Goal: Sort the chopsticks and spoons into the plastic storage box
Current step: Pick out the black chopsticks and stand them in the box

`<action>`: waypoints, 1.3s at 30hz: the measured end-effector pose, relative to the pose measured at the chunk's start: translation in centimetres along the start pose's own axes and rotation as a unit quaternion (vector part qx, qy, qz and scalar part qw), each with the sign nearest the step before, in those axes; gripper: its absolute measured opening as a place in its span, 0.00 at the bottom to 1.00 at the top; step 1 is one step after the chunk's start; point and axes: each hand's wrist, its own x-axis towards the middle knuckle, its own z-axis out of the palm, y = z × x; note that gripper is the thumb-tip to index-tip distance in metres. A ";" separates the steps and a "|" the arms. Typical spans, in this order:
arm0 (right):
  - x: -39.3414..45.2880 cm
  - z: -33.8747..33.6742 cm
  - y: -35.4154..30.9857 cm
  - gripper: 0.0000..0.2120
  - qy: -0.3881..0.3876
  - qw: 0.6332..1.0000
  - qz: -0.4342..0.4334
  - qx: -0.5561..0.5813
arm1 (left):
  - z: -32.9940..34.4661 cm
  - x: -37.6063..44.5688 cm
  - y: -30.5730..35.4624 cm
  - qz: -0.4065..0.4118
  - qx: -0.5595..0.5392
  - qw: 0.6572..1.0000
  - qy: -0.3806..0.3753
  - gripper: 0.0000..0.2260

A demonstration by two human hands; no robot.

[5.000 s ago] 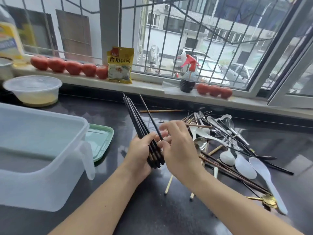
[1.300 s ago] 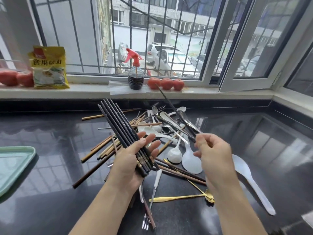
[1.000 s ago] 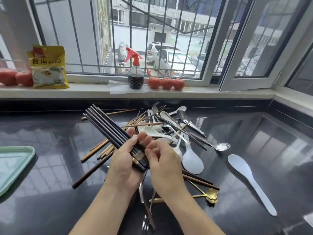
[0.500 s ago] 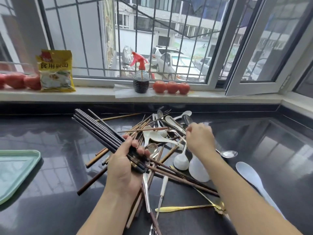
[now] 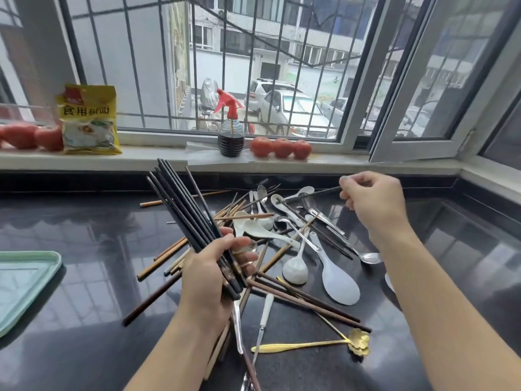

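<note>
A: So, change since half a second ago?
B: Right hand (image 5: 375, 201) has lifted off the pile (image 5: 282, 244), fingers pinching one black chopstick (image 5: 313, 194). Left hand (image 5: 211, 277) still grips the black chopstick bundle (image 5: 186, 210) above the bench (image 5: 84, 277).
A: Containers?
B: Only a green tray (image 5: 25, 280) at left, nothing visible in it. Storage box out of view.

A bundle of black chopsticks (image 5: 186, 210) fans upward, tilted left. One black chopstick (image 5: 313, 194) hangs level above the heap of spoons (image 5: 293, 244) and wooden chopsticks (image 5: 304, 299).
</note>
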 end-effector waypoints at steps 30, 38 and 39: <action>-5.5 11.7 5.2 0.24 -0.394 0.815 -0.199 -0.374 | -2.4 2.5 1.7 0.066 -0.234 0.967 0.069 0.12; -2.0 6.0 4.3 0.12 -0.433 0.799 -0.088 -0.408 | -2.6 2.4 1.9 0.073 -0.227 0.967 0.092 0.12; -1.4 5.9 3.7 0.13 -0.393 0.826 -0.085 -0.394 | -2.6 2.4 1.9 0.072 -0.224 0.967 0.097 0.12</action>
